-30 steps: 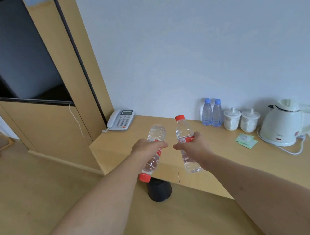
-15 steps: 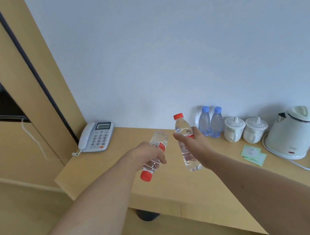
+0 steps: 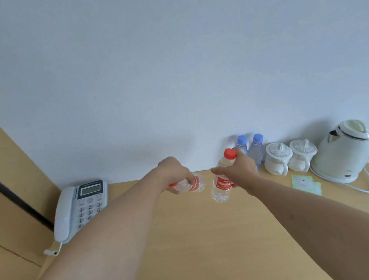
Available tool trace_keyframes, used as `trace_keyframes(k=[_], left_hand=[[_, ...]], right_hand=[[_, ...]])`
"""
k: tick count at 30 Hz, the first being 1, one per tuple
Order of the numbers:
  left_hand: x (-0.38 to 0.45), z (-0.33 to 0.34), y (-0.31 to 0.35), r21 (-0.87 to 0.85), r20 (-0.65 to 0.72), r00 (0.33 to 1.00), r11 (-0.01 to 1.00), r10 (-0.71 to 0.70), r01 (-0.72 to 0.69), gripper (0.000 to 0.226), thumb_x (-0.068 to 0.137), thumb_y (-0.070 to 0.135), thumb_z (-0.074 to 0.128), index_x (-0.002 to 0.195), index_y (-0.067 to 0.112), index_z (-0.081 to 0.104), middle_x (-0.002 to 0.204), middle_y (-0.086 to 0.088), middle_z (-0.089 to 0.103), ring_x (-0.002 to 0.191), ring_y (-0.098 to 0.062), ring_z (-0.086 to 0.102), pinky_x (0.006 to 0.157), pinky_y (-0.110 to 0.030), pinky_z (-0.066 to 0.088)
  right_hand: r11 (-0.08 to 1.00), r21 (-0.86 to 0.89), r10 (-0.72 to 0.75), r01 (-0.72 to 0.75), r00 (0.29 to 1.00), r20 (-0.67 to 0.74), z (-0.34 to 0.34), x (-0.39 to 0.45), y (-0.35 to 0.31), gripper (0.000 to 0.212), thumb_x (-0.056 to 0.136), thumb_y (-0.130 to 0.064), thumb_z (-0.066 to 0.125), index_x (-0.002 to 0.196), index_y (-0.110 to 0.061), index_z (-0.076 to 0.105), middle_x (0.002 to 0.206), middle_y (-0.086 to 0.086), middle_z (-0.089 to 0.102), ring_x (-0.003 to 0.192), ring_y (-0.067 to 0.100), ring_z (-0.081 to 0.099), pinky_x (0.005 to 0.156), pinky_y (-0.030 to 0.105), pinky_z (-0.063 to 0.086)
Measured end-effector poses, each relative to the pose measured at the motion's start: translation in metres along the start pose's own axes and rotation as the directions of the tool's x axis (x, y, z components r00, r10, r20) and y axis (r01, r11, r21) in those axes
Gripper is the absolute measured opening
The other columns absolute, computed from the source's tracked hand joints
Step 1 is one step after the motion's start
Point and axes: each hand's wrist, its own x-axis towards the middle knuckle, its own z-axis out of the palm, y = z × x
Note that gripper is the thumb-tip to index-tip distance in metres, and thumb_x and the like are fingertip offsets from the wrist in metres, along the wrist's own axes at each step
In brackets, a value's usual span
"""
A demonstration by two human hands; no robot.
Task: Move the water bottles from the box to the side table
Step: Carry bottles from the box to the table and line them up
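Both arms reach out over the wooden side table [image 3: 194, 246]. My left hand [image 3: 175, 173] grips a clear water bottle [image 3: 191, 184] that lies nearly sideways, its red cap pointing left. My right hand [image 3: 240, 169] holds a second clear bottle [image 3: 222, 182] with a red cap and red label, almost upright and tilted slightly, its base just above the tabletop. The two bottles are close together but apart. The box is out of sight.
Against the wall stand two blue-capped bottles [image 3: 250, 148], two white lidded cups [image 3: 290, 156] and a white kettle [image 3: 345, 151] with its cord. Green paper packets [image 3: 305, 184] lie in front of the kettle. A telephone [image 3: 81, 207] sits at the table's left end.
The view has come closer to the table and both hands have moved forward over it. The left-hand bottle has swung from hanging cap-down to nearly horizontal.
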Motion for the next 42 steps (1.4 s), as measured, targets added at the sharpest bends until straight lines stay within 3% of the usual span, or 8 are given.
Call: trace_keyframes(k=[5, 9, 13, 20, 27, 31, 37, 42], left_hand=[[0.039, 0.007, 0.003, 0.078, -0.081, 0.991, 0.992, 0.105, -0.099, 0.042, 0.066, 0.011, 0.091, 0.102, 0.009, 0.07, 0.094, 0.003, 0.055, 0.094, -0.028, 0.066, 0.071, -0.044, 0.065], [0.072, 0.017, 0.008, 0.128, -0.118, 0.981, 0.982, 0.154, -0.139, 0.048, 0.065, 0.017, 0.093, 0.108, 0.011, 0.073, 0.106, -0.003, 0.061, 0.095, -0.027, 0.067, 0.074, -0.041, 0.065], [0.103, 0.025, 0.013, 0.212, -0.156, 0.967, 0.963, 0.204, -0.169, 0.054, 0.066, 0.022, 0.094, 0.112, 0.012, 0.068, 0.114, -0.004, 0.059, 0.099, -0.023, 0.059, 0.075, -0.03, 0.051], [0.136, 0.049, 0.025, 0.202, -0.198, 0.932, 0.944, 0.302, -0.263, 0.041, 0.068, 0.009, 0.089, 0.105, 0.013, 0.072, 0.104, -0.001, 0.062, 0.092, -0.019, 0.056, 0.075, -0.024, 0.043], [0.148, 0.071, 0.035, 0.241, -0.215, 0.858, 0.877, 0.466, -0.416, 0.028, 0.072, -0.001, 0.077, 0.096, 0.009, 0.069, 0.084, 0.003, 0.063, 0.08, -0.022, 0.057, 0.066, -0.026, 0.038], [0.156, 0.076, 0.041, 0.308, -0.225, 0.848, 0.861, 0.479, -0.404, 0.029, 0.074, 0.003, 0.075, 0.097, 0.02, 0.07, 0.087, 0.006, 0.068, 0.084, -0.022, 0.06, 0.068, -0.026, 0.04], [0.161, 0.082, 0.044, 0.301, -0.27, 0.819, 0.852, 0.506, -0.428, 0.024, 0.074, 0.001, 0.076, 0.091, 0.013, 0.065, 0.084, 0.001, 0.064, 0.08, -0.024, 0.058, 0.066, -0.03, 0.043], [0.163, 0.086, 0.046, 0.312, -0.293, 0.808, 0.85, 0.512, -0.425, 0.029, 0.07, -0.004, 0.078, 0.092, 0.01, 0.064, 0.088, -0.003, 0.061, 0.082, -0.025, 0.056, 0.067, -0.03, 0.041]], right_hand=[[0.996, -0.033, 0.077, -0.077, 0.997, -0.011, 0.006, 0.034, 0.0, 0.035, 0.077, -0.036, 0.082, 0.094, -0.015, 0.059, 0.098, 0.004, 0.066, 0.089, 0.024, 0.066, 0.083, 0.049, 0.061], [0.979, -0.181, 0.101, -0.098, 0.995, 0.007, 0.008, 0.065, 0.002, 0.04, 0.079, -0.037, 0.081, 0.084, -0.004, 0.059, 0.082, 0.009, 0.058, 0.083, 0.032, 0.069, 0.081, 0.047, 0.061], [0.959, -0.276, 0.067, -0.066, 0.998, -0.006, 0.012, 0.093, 0.003, 0.041, 0.078, -0.039, 0.082, 0.078, -0.01, 0.053, 0.073, 0.003, 0.052, 0.072, 0.022, 0.056, 0.063, 0.034, 0.047], [0.92, -0.392, -0.002, 0.023, 0.999, 0.053, 0.015, 0.133, 0.003, 0.037, 0.074, -0.038, 0.086, 0.081, -0.01, 0.062, 0.075, 0.003, 0.061, 0.071, 0.02, 0.058, 0.05, 0.026, 0.038], [0.942, -0.329, -0.056, 0.066, 0.998, 0.039, 0.016, 0.154, 0.008, 0.034, 0.074, -0.029, 0.09, 0.083, -0.018, 0.059, 0.077, -0.006, 0.056, 0.073, 0.015, 0.055, 0.052, 0.022, 0.035], [0.942, -0.325, -0.085, 0.086, 0.996, 0.017, 0.015, 0.159, 0.012, 0.034, 0.073, -0.027, 0.09, 0.08, -0.017, 0.058, 0.077, -0.003, 0.058, 0.075, 0.018, 0.056, 0.055, 0.025, 0.037], [0.942, -0.327, -0.085, 0.082, 0.996, 0.004, 0.015, 0.163, 0.015, 0.045, 0.073, -0.029, 0.089, 0.068, -0.026, 0.045, 0.071, -0.009, 0.052, 0.063, 0.002, 0.045, 0.05, 0.021, 0.031], [0.944, -0.317, -0.086, 0.087, 0.996, 0.018, 0.015, 0.165, 0.015, 0.046, 0.074, -0.028, 0.09, 0.069, -0.027, 0.044, 0.073, -0.011, 0.051, 0.063, 0.0, 0.045, 0.051, 0.021, 0.031]])
